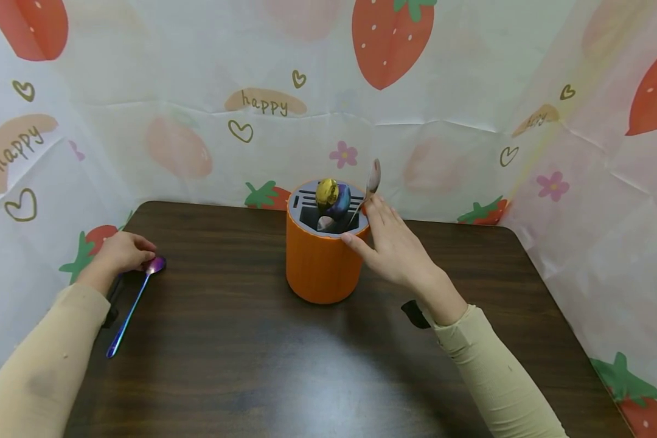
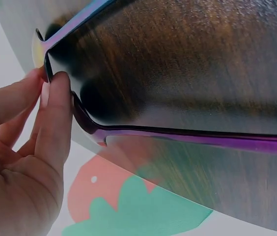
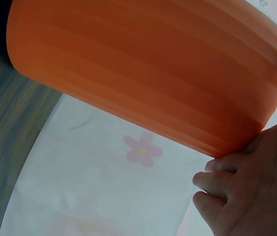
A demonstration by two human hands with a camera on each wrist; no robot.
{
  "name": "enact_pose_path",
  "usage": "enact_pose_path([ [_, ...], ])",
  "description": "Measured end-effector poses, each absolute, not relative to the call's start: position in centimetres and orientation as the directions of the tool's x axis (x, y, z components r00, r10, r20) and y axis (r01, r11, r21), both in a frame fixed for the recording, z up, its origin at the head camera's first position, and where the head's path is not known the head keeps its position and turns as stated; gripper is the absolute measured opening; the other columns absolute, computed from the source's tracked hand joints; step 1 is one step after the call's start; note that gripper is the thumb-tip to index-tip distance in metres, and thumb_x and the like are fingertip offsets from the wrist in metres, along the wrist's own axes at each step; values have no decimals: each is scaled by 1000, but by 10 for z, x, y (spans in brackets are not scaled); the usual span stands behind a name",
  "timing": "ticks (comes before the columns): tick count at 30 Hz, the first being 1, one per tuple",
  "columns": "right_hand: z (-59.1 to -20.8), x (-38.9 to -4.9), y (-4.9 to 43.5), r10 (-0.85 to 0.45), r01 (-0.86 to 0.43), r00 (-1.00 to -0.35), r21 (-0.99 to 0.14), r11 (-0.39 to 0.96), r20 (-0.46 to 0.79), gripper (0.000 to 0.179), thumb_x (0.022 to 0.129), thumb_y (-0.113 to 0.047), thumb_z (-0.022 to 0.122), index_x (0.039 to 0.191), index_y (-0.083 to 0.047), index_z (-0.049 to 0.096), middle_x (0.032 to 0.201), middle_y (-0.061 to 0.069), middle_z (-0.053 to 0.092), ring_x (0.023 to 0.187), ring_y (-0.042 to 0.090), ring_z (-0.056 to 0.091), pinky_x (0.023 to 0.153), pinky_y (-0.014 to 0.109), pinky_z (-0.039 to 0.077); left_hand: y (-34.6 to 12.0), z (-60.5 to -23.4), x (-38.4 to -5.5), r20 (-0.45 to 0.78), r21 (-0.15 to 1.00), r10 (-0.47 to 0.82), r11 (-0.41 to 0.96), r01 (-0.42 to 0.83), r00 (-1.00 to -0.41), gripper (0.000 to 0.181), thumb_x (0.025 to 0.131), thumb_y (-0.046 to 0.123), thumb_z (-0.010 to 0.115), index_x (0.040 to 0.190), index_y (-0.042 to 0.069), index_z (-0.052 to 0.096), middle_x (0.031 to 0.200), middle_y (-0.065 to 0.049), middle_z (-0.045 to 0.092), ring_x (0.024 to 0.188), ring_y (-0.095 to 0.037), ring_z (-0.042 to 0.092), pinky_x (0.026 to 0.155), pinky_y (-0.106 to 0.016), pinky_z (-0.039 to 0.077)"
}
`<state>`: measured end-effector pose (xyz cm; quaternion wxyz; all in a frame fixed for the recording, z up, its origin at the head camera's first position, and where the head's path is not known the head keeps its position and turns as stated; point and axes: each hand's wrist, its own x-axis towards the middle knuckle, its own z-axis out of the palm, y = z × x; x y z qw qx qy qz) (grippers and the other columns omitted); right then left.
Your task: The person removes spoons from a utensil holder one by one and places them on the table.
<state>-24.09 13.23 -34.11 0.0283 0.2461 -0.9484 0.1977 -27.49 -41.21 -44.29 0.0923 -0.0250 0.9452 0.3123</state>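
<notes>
At the table's left, my left hand pinches the bowl of a purple-blue spoon between thumb and fingertips. The spoon's handle slants toward the near edge. In the left wrist view a second spoon, with a purple handle, lies beside it; the arm mostly hides this one from the head view. My right hand rests against the rim of an orange utensil holder, thumb at the front and fingers extended along the right side. Gold, blue and silver spoons stand in the holder, and one silver spoon leans right by the fingers.
The dark wood table has rounded far corners. Behind and at both sides hangs a pale cloth printed with strawberries, hearts and flowers. The holder's grey slotted top has an open compartment at the front.
</notes>
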Motion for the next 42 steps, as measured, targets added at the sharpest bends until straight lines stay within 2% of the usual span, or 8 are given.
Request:
enact_pose_path([
  [9, -343, -242, 132, -454, -481, -876, -362, 799, 161, 99, 102, -74, 33, 167, -4, 8, 174, 11, 4, 161, 25, 3, 130, 47, 8, -410, -445, -272, -125, 524, 17, 850, -52, -992, 31, 98, 7, 66, 119, -16, 65, 100, -29, 72, 70, -19, 67, 64, -33, 54],
  [11, -343, -242, 132, -455, -482, -875, -361, 798, 164, 99, 102, -74, 33, 167, -4, 9, 174, 12, 5, 161, 26, 4, 130, 47, 9, -410, -445, -271, -107, 512, 12, 858, -44, -994, 30, 98, 7, 65, 119, -14, 65, 102, -30, 71, 75, -24, 67, 72, -43, 55],
  [12, -343, -242, 132, -455, -483, -875, -360, 799, 164, 99, 102, -74, 33, 167, -4, 8, 174, 12, 5, 161, 26, 4, 130, 47, 9, -410, -445, -271, -101, 506, 11, 861, -42, -995, 30, 98, 8, 65, 119, -14, 65, 104, -31, 71, 78, -28, 67, 83, -50, 55],
  [13, -342, -242, 132, -455, -482, -875, -359, 799, 164, 99, 102, -74, 33, 167, -4, 8, 174, 12, 5, 161, 26, 4, 130, 47, 9, -410, -445, -271, -97, 504, 7, 862, -43, -995, 30, 99, 8, 65, 120, -14, 65, 105, -32, 70, 82, -32, 66, 93, -58, 51],
  [17, -342, -243, 132, -452, -478, -877, -358, 802, 159, 99, 102, -74, 33, 167, -4, 8, 174, 12, 5, 161, 26, 3, 130, 47, 8, -409, -446, -269, -76, 496, 5, 868, -34, -997, 30, 99, 7, 64, 121, -13, 65, 111, -34, 68, 98, -45, 63, 105, -72, 35],
  [25, -342, -242, 132, -454, -480, -877, -365, 798, 161, 98, 102, -74, 33, 167, -5, 8, 174, 11, 5, 161, 25, 3, 130, 45, 7, -406, -448, -267, -12, 478, 16, 879, 8, -1000, 31, 97, 5, 64, 122, -14, 64, 114, -36, 66, 106, -50, 61, 97, -67, 46],
  [32, -341, -241, 131, -450, -475, -879, -364, 801, 156, 97, 102, -74, 33, 167, -7, 6, 175, 11, 4, 161, 25, 3, 130, 44, 7, -389, -435, -264, 168, 467, 25, 878, 102, -985, 34, 97, 7, 65, 127, -9, 64, 111, -33, 69, 101, -48, 64, 90, -64, 49],
  [42, -342, -241, 131, -458, -484, -874, -368, 794, 163, 98, 102, -74, 35, 167, -7, 5, 175, 10, 2, 161, 27, 3, 130, 47, 7, -331, -390, -251, 379, 594, -51, 779, 200, -924, 37, 104, 16, 60, 135, -3, 63, 121, -26, 66, 108, -44, 63, 93, -61, 48],
])
